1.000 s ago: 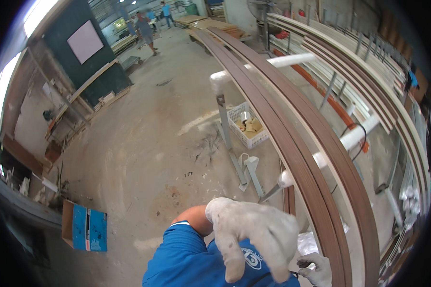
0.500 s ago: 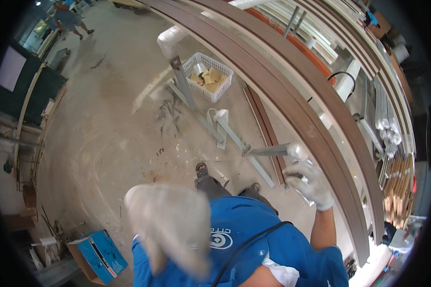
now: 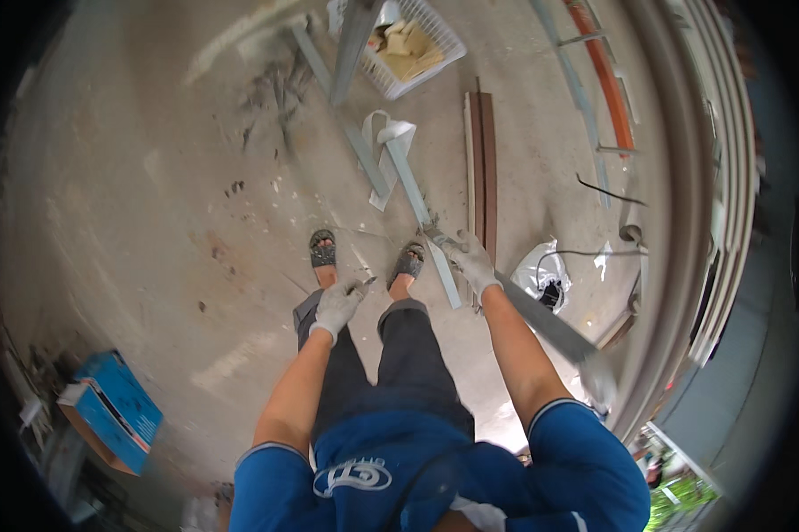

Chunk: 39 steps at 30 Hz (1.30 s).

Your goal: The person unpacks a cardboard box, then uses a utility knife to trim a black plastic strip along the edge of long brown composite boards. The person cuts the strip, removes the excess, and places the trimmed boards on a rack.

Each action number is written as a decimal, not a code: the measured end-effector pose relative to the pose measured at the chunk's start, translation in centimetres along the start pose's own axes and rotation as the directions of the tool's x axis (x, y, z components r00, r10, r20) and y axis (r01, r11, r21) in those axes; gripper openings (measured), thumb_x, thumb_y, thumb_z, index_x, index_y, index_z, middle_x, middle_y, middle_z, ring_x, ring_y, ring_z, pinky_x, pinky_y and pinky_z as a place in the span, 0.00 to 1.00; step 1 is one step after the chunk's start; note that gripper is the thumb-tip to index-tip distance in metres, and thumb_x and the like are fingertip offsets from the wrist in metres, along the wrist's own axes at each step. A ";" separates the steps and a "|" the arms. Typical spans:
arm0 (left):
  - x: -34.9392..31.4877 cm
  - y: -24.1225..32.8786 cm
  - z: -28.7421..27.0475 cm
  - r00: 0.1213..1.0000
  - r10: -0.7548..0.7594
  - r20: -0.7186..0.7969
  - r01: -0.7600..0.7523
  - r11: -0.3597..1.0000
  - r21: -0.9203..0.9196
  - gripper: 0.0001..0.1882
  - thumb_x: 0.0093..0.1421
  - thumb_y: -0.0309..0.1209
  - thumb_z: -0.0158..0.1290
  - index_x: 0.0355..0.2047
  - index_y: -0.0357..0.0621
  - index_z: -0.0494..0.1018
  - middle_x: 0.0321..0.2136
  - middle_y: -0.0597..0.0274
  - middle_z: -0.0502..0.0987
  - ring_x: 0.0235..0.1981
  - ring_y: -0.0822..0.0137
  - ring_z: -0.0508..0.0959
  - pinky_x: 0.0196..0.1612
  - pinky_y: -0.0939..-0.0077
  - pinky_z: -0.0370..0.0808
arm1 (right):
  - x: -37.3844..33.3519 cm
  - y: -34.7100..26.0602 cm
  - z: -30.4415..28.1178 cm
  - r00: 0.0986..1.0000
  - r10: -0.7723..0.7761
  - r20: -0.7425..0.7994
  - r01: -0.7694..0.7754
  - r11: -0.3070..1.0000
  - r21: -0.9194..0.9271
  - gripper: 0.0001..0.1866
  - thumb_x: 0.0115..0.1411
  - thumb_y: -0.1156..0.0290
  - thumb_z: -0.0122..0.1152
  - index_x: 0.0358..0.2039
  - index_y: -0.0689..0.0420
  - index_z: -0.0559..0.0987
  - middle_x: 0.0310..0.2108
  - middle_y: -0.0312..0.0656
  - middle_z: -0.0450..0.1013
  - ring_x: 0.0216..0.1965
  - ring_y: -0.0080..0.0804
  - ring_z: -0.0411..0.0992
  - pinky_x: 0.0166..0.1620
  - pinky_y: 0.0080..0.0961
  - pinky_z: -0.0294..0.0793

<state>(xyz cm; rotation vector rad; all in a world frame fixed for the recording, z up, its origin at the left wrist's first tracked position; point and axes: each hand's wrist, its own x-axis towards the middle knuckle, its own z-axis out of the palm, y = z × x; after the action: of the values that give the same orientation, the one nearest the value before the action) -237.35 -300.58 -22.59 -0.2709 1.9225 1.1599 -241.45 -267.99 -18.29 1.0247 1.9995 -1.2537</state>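
Note:
My left hand [image 3: 336,308], in a pale work glove, is in front of my legs. Its fingers are closed on a small pointed metal tool [image 3: 368,281], of which only the dark tip shows. To the right, my gloved right hand [image 3: 472,264] overlaps a grey metal post [image 3: 550,330] of a floor stand. Its fingers are slightly bent and look apart, with nothing seen in them; whether they touch the post I cannot tell. The stand's flat metal foot [image 3: 408,182] lies beyond my sandalled feet [image 3: 408,264].
Long brown profiles [image 3: 674,222] run along the right side, blurred. Shorter brown strips [image 3: 483,168] lie on the floor. A white basket [image 3: 453,55] with scraps stands ahead, beside another metal post [image 3: 353,53]. A plastic bag [image 3: 537,270], a black cable [image 3: 595,254] and a blue box [image 3: 120,408] are around me.
My view has tilted down and turned right. The left hand has dropped from close in front of my chest to before my legs. My right hand now appears over the post, farther from the profiles.

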 end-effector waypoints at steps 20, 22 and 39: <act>15.6 -11.6 18.2 0.856 -0.409 0.317 0.503 0.518 -0.692 0.18 0.70 0.31 0.56 0.57 0.35 0.74 0.46 0.59 0.79 0.47 0.69 0.79 0.53 0.74 0.75 | 48.2 36.7 -14.6 0.883 0.152 -0.443 -0.320 0.887 -0.333 0.60 0.52 0.41 0.75 0.74 0.61 0.55 0.69 0.57 0.62 0.66 0.46 0.67 0.64 0.34 0.66; 16.6 -10.5 17.8 0.824 -0.441 0.356 0.550 0.470 -0.690 0.19 0.70 0.31 0.56 0.57 0.34 0.73 0.46 0.58 0.79 0.47 0.69 0.79 0.54 0.74 0.74 | 49.3 38.4 -15.0 0.953 0.084 -0.292 -0.167 0.947 -0.274 0.57 0.52 0.43 0.76 0.72 0.61 0.59 0.66 0.55 0.66 0.64 0.44 0.68 0.64 0.33 0.66; 17.2 -9.9 17.5 0.806 -0.455 0.379 0.582 0.488 -0.650 0.20 0.71 0.31 0.55 0.59 0.34 0.72 0.46 0.56 0.80 0.47 0.68 0.79 0.54 0.74 0.74 | 45.2 30.2 -8.2 0.897 0.243 -0.370 -0.375 0.860 -0.345 0.46 0.42 0.48 0.83 0.55 0.62 0.72 0.45 0.53 0.79 0.48 0.45 0.78 0.53 0.40 0.75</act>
<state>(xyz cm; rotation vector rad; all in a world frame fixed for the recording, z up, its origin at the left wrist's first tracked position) -232.63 -287.99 -45.40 -1.1062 0.9736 1.4146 -241.67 -238.45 -64.60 1.3259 2.0917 -0.4854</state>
